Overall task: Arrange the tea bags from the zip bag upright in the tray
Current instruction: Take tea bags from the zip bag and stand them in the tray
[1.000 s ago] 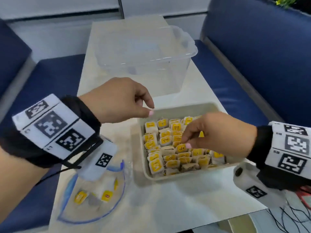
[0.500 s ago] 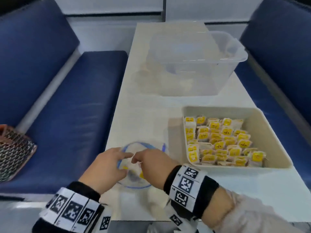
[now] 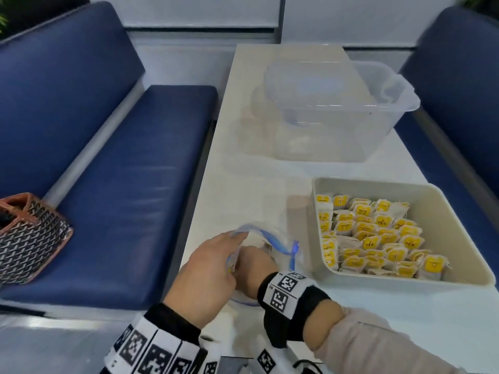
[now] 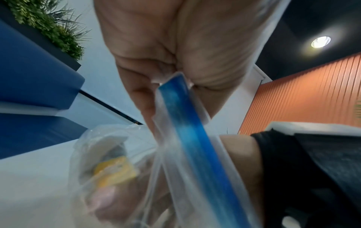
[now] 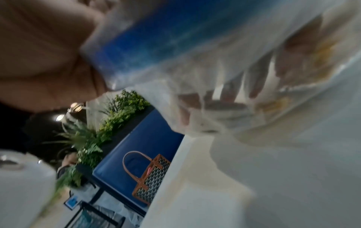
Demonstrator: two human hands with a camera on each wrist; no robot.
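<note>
The clear zip bag (image 3: 280, 238) with a blue zip strip lies at the table's near left edge. My left hand (image 3: 233, 247) pinches its rim and holds the mouth up; the left wrist view shows thumb and finger on the blue strip (image 4: 187, 123). Inside the bag is my right hand (image 3: 253, 263), its fingers (image 5: 257, 77) spread and blurred behind the plastic, next to a yellow-tagged tea bag (image 4: 115, 171). To the right stands the beige tray (image 3: 405, 283), with several rows of upright tea bags (image 3: 372, 238) filling its left part.
A clear plastic tub (image 3: 337, 112) stands on the table behind the tray. Blue benches (image 3: 129, 184) run along both sides of the table. A patterned handbag (image 3: 29, 233) sits on the left bench.
My right hand left the tray, crossed to the zip bag and went inside it. My left hand dropped to the bag and lifted its rim. The head view swung left.
</note>
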